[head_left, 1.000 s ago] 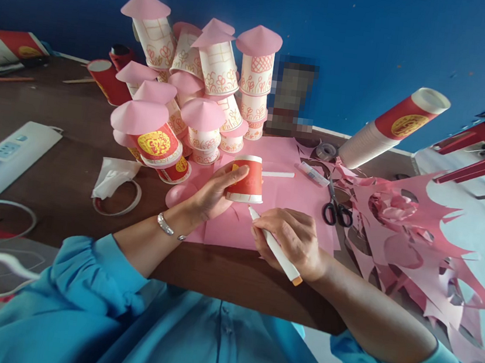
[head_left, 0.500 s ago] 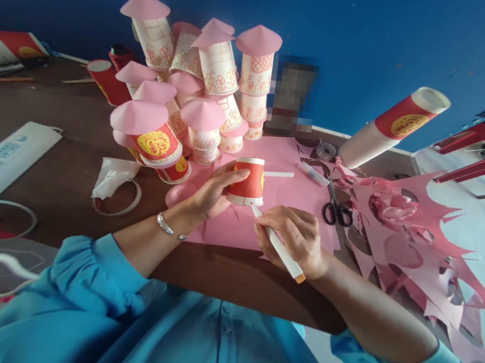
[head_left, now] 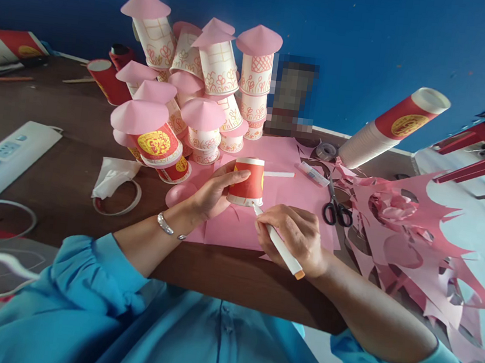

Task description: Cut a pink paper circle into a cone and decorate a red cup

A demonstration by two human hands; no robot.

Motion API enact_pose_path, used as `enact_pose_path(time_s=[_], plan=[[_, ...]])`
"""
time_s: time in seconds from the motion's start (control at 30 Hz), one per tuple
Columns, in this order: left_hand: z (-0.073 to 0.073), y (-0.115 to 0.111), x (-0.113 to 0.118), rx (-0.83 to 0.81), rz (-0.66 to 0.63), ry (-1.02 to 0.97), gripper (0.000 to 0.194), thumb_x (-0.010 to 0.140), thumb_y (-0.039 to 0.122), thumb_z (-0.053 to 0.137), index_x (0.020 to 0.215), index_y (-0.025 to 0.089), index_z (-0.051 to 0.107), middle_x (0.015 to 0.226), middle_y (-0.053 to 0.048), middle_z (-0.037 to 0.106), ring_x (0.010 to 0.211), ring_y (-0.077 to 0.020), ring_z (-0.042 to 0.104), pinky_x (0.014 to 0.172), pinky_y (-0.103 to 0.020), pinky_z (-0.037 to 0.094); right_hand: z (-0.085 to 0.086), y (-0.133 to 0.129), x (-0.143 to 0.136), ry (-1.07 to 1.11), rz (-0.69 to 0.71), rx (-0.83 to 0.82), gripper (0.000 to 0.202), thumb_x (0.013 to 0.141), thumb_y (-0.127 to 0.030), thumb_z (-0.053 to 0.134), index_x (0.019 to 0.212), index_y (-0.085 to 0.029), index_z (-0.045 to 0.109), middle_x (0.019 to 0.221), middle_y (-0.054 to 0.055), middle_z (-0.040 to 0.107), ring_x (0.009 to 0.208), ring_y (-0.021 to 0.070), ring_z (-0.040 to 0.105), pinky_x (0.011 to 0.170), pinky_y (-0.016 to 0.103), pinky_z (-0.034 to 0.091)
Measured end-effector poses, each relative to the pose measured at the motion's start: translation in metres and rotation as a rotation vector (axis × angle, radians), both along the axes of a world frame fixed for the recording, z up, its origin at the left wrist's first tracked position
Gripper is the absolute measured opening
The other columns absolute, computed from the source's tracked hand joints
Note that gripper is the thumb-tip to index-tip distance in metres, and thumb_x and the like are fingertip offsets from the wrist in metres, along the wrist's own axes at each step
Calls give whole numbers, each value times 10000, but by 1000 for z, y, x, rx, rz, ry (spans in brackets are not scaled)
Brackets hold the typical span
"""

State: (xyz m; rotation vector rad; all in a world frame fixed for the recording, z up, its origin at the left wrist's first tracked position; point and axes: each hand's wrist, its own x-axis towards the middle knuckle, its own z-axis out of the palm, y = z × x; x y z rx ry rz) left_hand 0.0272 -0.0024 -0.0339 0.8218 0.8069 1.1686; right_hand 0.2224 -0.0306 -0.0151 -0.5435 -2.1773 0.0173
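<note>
A red paper cup [head_left: 246, 186] with white bands and a yellow print at its side is gripped by my left hand [head_left: 216, 190], thumb across its front. My right hand [head_left: 291, 237] holds a white marker [head_left: 281, 248] with an orange end cap. The marker's tip is at the white band along the cup's lower edge; whether it touches I cannot tell. Beneath both hands lies pink paper [head_left: 237, 228]. A white pen-like stick [head_left: 279, 174] rests on the paper just behind the cup.
Paper-cup towers [head_left: 212, 72] with pink cone roofs stand behind my left hand. At right are scissors [head_left: 337, 211], a glue stick [head_left: 314, 174], a tape roll [head_left: 326, 151], pink scraps [head_left: 406, 249] and a tall cup stack [head_left: 394, 129]. A ribbon-like roll [head_left: 118, 201] lies left.
The marker and my right hand have shifted very slightly along the cup's lower edge. My left hand and the cup have hardly moved.
</note>
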Motion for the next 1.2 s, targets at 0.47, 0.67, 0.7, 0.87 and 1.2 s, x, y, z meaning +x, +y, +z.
enact_pose_path(time_s=[0.47, 0.67, 0.7, 0.87, 1.2], plan=[[-7, 4, -3, 32, -38, -32, 257, 825, 396, 765, 1009, 216, 753, 993, -64, 719, 937, -239, 649, 789, -328, 551, 1, 2, 0, -12, -15, -2, 177, 945, -55, 611, 997, -210, 543, 708, -9, 678, 572, 124, 648, 546, 238, 496], [-6, 4, -3, 38, -45, -9, 294, 831, 398, 751, 1060, 214, 750, 1052, -69, 741, 1005, -255, 658, 835, -339, 557, 1, 1, 0, -21, -12, -27, 176, 948, -61, 609, 991, -219, 544, 706, -18, 674, 570, 116, 634, 556, 233, 484], [-6, 3, -3, 37, -50, -11, 298, 832, 394, 749, 1071, 216, 748, 1053, -65, 742, 1009, -254, 659, 841, -343, 559, 2, 1, 0, -15, -14, -44, 173, 950, -65, 606, 982, -222, 543, 706, -22, 674, 568, 112, 632, 555, 228, 482], [-7, 2, -4, 32, -60, -24, 325, 845, 387, 752, 1124, 220, 740, 1095, -77, 741, 1036, -259, 661, 846, -345, 557, 5, -1, -1, 8, 5, -173, 144, 951, -91, 599, 921, -221, 543, 700, -25, 682, 536, 99, 609, 545, 217, 468], [-5, 2, -3, 32, -40, -12, 359, 813, 414, 765, 1119, 228, 744, 1084, -80, 755, 1069, -298, 680, 847, -367, 565, 7, -2, 0, 48, 36, -173, 155, 929, -77, 612, 934, -224, 563, 694, -27, 685, 559, 116, 650, 558, 222, 508]])
